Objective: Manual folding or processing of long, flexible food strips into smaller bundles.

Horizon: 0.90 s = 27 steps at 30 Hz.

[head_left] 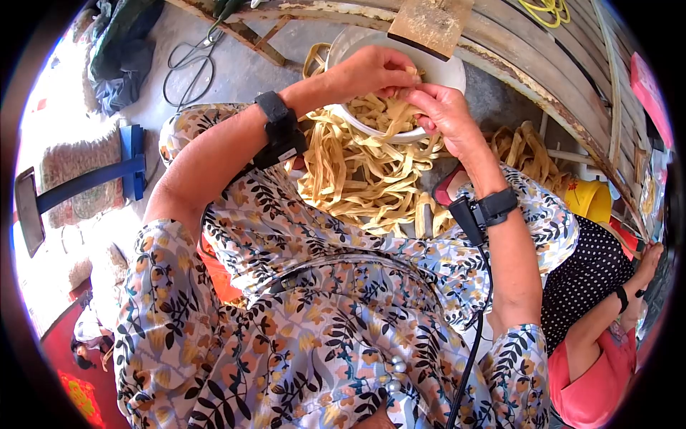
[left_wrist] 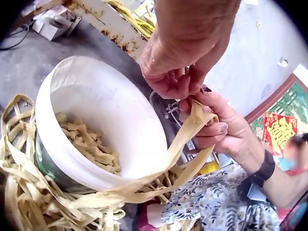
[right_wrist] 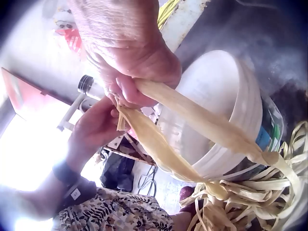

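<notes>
Over the white bucket (left_wrist: 103,120), my left hand (head_left: 379,70) and right hand (head_left: 444,113) meet fingertip to fingertip. Both pinch a long, flat, pale yellow strip (left_wrist: 187,130), its ends bunched between the fingers. From my right hand (right_wrist: 132,57) the strip hangs in two lengths past the bucket's rim toward a heap. The part right between the fingertips is mostly hidden. Inside the bucket lie short pieces (left_wrist: 89,144) of the same pale yellow material.
A tangled heap of long strips (head_left: 357,179) lies on the floor around the bucket, near my legs. A wooden block (head_left: 431,25) sits on the slatted bench (head_left: 511,61) just beyond it. To the right are a yellow bucket (head_left: 589,199) and another seated person (head_left: 593,365).
</notes>
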Available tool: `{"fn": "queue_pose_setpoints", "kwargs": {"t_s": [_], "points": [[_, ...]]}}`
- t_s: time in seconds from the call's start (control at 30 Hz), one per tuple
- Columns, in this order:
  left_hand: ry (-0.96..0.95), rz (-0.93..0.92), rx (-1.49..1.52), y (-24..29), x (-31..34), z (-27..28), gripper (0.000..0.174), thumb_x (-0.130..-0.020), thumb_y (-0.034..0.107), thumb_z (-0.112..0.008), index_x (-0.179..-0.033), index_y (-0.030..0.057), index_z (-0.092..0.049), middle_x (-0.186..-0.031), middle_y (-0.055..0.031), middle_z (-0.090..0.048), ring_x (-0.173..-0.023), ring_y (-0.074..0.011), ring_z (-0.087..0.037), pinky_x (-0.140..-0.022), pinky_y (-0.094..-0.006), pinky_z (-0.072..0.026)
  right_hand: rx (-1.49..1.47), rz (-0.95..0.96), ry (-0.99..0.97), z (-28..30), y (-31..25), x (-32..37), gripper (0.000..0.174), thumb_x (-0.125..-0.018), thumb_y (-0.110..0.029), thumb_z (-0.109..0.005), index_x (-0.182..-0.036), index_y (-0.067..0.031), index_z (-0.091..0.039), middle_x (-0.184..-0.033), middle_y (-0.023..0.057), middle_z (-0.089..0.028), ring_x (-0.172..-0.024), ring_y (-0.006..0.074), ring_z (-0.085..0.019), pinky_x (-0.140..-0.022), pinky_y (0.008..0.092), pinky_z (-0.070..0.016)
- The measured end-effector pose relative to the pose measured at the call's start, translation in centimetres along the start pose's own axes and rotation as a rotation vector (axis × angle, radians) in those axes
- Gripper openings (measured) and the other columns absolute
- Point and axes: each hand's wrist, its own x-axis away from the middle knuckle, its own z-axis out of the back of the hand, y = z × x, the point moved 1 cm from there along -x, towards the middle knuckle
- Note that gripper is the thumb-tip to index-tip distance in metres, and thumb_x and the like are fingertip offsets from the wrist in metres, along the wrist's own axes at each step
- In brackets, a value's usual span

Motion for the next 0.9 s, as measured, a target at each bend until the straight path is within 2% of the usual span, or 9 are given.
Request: {"fn": "queue_pose_setpoints", "kwargs": {"t_s": [0.13, 0.27, 0.53, 0.73, 0.83, 0.9], "points": [[-0.002, 0.041, 0.15, 0.6, 0.2, -0.1, 0.019, -0.084, 0.024, -0.058, -0.086, 0.0049, -0.061, -0.066, 0.0042, -0.054, -0.058, -0.0018, -0.047, -0.052, -0.0159, -0.0384, 0.011, 0.037, 0.014, 0.1, -0.2, 0.4, 0.019, -0.08, -0.017, -0.062, -0.09, -0.0011, -0.063, -0.072, -0.0022, -0.058, -0.048, -0.001, -0.037, -0.044, 0.0147, -0.0318], [0.003, -0.003, 0.105, 0.9, 0.3, 0.4, 0.016, -0.083, 0.019, -0.059, -0.085, 0.0036, -0.063, -0.063, 0.0027, -0.055, -0.054, -0.0027, -0.047, -0.051, -0.0163, -0.0382, -0.063, 0.043, -0.092, 0.2, -0.6, 0.4, 0.02, -0.081, -0.018, -0.06, -0.091, -0.0011, -0.063, -0.075, -0.0007, -0.06, -0.049, -0.0015, -0.037, -0.045, 0.0138, -0.0319], [0.065, 0.026, 0.223, 0.2, 0.1, 0.3, 0.013, -0.081, 0.015, -0.06, -0.084, 0.0023, -0.065, -0.063, 0.0013, -0.057, -0.052, -0.0037, -0.047, -0.048, -0.0171, -0.0369, -0.119, 0.05, -0.104, -0.2, 0.1, 0.6, 0.019, -0.084, -0.017, -0.056, -0.088, 0.0004, -0.063, -0.071, -0.0002, -0.057, -0.047, -0.0007, -0.035, -0.043, 0.0129, -0.0284], [-0.01, 0.024, 0.177, -0.1, -0.3, 0.6, 0.015, -0.083, 0.016, -0.058, -0.082, 0.0031, -0.065, -0.062, 0.0018, -0.057, -0.053, -0.0036, -0.048, -0.048, -0.0171, -0.0375, -0.151, 0.025, -0.151, -0.4, 0.6, 0.5, 0.019, -0.084, -0.018, -0.056, -0.087, 0.0, -0.061, -0.067, -0.0009, -0.053, -0.047, 0.0006, -0.035, -0.042, 0.0137, -0.0269], [-0.012, 0.033, 0.28, -0.9, -0.8, 0.6, 0.025, -0.084, 0.023, -0.058, -0.09, -0.0007, -0.061, -0.071, -0.0031, -0.06, -0.062, -0.0083, -0.057, -0.057, -0.0197, -0.0465, -0.253, -0.009, -0.146, 0.2, 0.6, -0.1, 0.019, -0.084, -0.019, -0.057, -0.088, -0.001, -0.06, -0.066, -0.0009, -0.051, -0.048, 0.0012, -0.036, -0.042, 0.0138, -0.0265], [0.097, 0.114, 0.276, -0.4, 0.0, 0.4, 0.032, -0.086, 0.031, -0.053, -0.097, 0.0014, -0.058, -0.081, -0.0038, -0.06, -0.073, -0.0093, -0.056, -0.065, -0.0212, -0.0453, -0.329, -0.035, -0.11, 1.2, 0.5, -0.5, 0.02, -0.084, -0.02, -0.058, -0.091, -0.0009, -0.059, -0.069, 0.0001, -0.051, -0.052, 0.0021, -0.038, -0.043, 0.0137, -0.0285]]}}
